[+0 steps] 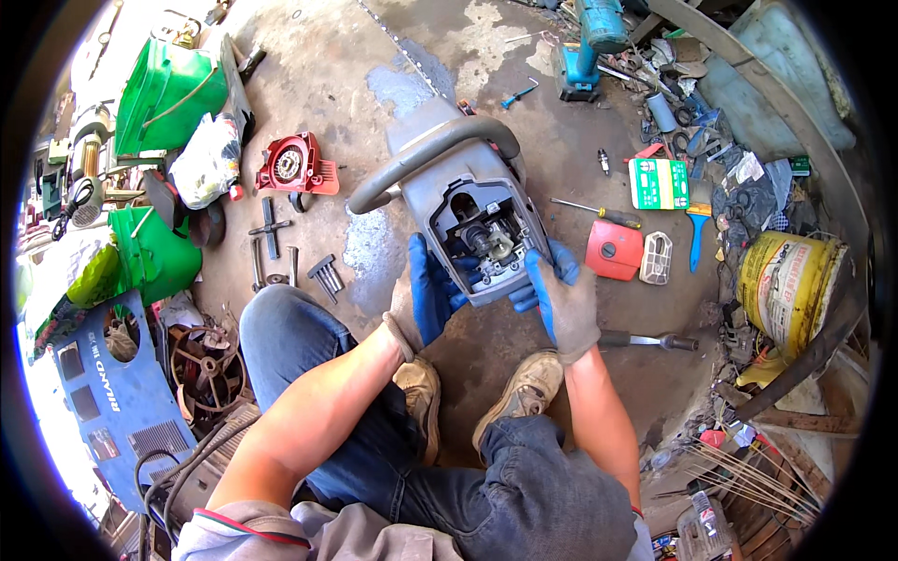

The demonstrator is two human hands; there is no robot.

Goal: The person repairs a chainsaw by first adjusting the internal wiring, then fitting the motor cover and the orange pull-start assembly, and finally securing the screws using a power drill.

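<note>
A grey chainsaw [437, 187] lies in front of me, its rear end toward me and its bar and chain pointing away. Its top cover is off, so the carburetor [496, 243] shows inside the open housing. My left hand [423, 294], in a grey and blue work glove, grips the housing's left rear corner, some fingers underneath. On the right rear corner my gloved right hand [564, 304] closes with the thumb on top. Just right of the saw lie a red cover [615, 251], a pale air filter [657, 258] and a screwdriver [599, 213].
At the left are a red recoil starter [295, 165], a cross-shaped wrench [270, 227] and green containers [154, 252]. A cordless drill [589, 47], spark plug [603, 162], paintbrush [697, 234] and yellow bucket [790, 290] stand or lie right. A ratchet [650, 341] lies near my right wrist.
</note>
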